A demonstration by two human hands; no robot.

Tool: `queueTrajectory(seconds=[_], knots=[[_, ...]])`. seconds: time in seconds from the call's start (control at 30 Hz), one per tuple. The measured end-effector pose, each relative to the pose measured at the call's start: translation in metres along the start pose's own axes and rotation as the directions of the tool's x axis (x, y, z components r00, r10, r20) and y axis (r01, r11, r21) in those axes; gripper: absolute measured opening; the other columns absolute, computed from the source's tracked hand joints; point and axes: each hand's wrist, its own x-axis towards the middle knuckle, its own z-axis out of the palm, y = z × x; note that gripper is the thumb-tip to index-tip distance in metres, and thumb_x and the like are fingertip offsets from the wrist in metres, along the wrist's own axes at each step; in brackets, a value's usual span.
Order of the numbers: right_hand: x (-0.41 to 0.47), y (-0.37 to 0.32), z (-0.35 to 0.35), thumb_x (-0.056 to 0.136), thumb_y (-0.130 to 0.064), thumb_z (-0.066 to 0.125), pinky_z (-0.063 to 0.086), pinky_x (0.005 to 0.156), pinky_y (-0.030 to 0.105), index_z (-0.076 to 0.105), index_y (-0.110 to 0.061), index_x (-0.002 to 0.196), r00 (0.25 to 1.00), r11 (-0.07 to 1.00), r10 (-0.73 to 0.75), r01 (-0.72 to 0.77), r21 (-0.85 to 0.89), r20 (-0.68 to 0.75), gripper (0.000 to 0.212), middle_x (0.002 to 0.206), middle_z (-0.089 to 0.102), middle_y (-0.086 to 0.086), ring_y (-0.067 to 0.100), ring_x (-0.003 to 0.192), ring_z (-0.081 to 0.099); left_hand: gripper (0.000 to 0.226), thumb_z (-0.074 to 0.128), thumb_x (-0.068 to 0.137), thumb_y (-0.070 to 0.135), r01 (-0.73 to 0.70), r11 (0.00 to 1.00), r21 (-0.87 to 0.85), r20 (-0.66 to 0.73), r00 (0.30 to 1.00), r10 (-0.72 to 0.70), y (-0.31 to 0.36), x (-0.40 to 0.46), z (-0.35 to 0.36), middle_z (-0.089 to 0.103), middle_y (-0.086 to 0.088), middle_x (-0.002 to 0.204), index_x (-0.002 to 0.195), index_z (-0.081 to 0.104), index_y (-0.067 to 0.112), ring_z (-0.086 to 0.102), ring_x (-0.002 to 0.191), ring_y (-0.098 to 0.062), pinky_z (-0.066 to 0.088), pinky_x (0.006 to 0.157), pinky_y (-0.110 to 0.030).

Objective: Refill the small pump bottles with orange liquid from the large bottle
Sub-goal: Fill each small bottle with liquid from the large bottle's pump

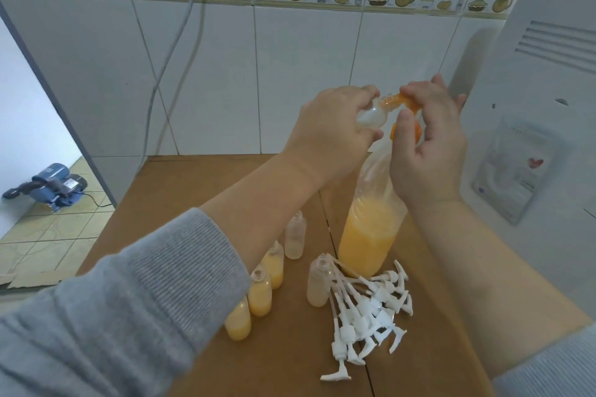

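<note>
A: What is held by the left hand point(335, 129)?
B: A small clear bottle point(146, 118) is gripped, tilted on its side, raised above the table point(200, 190).
A: And the right hand point(429, 142)?
B: An orange piece at the small bottle's mouth is pinched, above the large bottle point(371, 229), which stands half full of orange liquid.
A: The rest?
B: Three filled bottles point(259, 292) and two empty ones are stood beside piled white pump heads point(367, 306).

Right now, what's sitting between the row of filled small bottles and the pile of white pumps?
In the head view, one empty small bottle stands between the filled bottles and the pump pile, close against the pumps; bare cardboard surface otherwise.
</note>
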Motion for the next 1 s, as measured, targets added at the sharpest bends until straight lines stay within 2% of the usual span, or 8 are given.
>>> queueTrajectory(seconds=[0.17,0.23,0.37,0.47,0.6,0.73,0.9,1.0], knots=[[-0.012,0.014,0.004,0.094,-0.014,0.039,0.025,0.110,0.058,0.059,-0.005,0.115,1.000,1.000,-0.007,0.007,-0.011,0.003,0.030,0.119,0.060,0.007,0.024,0.134,0.040,0.046,0.067,0.081,0.029,0.023,1.000,0.000,0.020,1.000,-0.023,-0.002,-0.008,0.010,0.063,0.003,0.115,0.123,0.058,0.014,0.055,0.109,-0.018,0.043,0.097,-0.041],[-0.012,0.013,0.005,0.094,-0.015,0.038,0.021,0.113,0.055,0.059,-0.006,0.115,1.000,1.000,0.021,-0.021,-0.013,0.015,0.031,0.119,0.060,0.004,0.021,0.135,0.038,0.045,0.067,0.082,0.030,0.029,0.999,0.019,0.043,0.999,-0.030,-0.002,-0.008,0.009,0.063,0.004,0.112,0.123,0.057,0.015,0.056,0.104,-0.019,0.043,0.095,-0.041],[-0.004,0.002,-0.003,0.094,-0.022,0.037,0.017,0.115,0.052,0.060,-0.009,0.116,0.995,0.998,0.060,-0.057,-0.041,0.082,0.034,0.118,0.053,-0.010,0.013,0.135,0.033,0.047,0.067,0.083,0.030,0.036,0.999,0.011,0.062,0.997,-0.037,-0.004,-0.005,-0.001,0.061,0.005,0.114,0.126,0.055,0.017,0.053,0.104,-0.015,0.041,0.090,-0.028],[0.008,-0.008,-0.011,0.095,-0.025,0.037,0.016,0.116,0.051,0.061,-0.011,0.117,0.987,0.995,0.077,-0.067,-0.078,0.141,0.035,0.118,0.050,-0.014,0.019,0.139,0.031,0.049,0.067,0.083,0.032,0.038,0.999,0.024,0.052,0.998,-0.039,-0.001,-0.002,-0.008,0.059,0.005,0.118,0.129,0.053,0.020,0.051,0.105,-0.012,0.040,0.091,-0.025],[0.017,-0.018,-0.019,0.099,-0.024,0.038,0.004,0.119,0.039,0.061,-0.011,0.118,0.969,0.982,0.133,-0.100,-0.161,0.208,0.033,0.129,0.054,-0.002,0.022,0.143,0.024,0.047,0.070,0.081,0.033,0.126,0.992,-0.021,0.064,0.990,-0.124,-0.004,-0.008,-0.016,0.059,0.008,0.116,0.125,0.056,0.022,0.050,0.095,-0.008,0.039,0.084,-0.021],[0.017,-0.020,-0.022,0.101,-0.026,0.035,0.000,0.117,0.034,0.056,-0.012,0.127,0.953,0.966,0.131,-0.060,-0.253,0.274,0.037,0.142,0.046,0.003,0.020,0.144,0.018,0.047,0.071,0.081,0.032,0.226,0.970,-0.087,0.056,0.974,-0.222,-0.013,-0.029,-0.028,0.060,0.010,0.113,0.124,0.057,0.020,0.049,0.090,-0.002,0.036,0.075,-0.005],[0.013,-0.020,-0.021,0.101,-0.026,0.035,-0.007,0.113,0.026,0.046,-0.013,0.136,0.940,0.956,0.137,-0.043,-0.291,0.313,0.038,0.146,0.041,0.002,0.019,0.145,0.015,0.051,0.075,0.077,0.036,0.396,0.901,-0.177,0.088,0.918,-0.387,-0.025,-0.072,-0.050,0.060,0.012,0.108,0.122,0.054,0.025,0.059,0.097,-0.006,0.051,0.088,-0.027],[0.008,-0.020,-0.020,0.100,-0.024,0.037,-0.005,0.115,0.028,0.044,-0.014,0.137,0.947,0.956,0.134,-0.046,-0.291,0.290,0.039,0.146,0.041,0.001,0.017,0.143,0.020,0.044,0.077,0.074,0.034,0.441,0.878,-0.186,0.120,0.897,-0.425,-0.025,-0.104,-0.053,0.065,0.015,0.098,0.113,0.057,0.029,0.062,0.091,0.001,0.050,0.082,-0.016]])
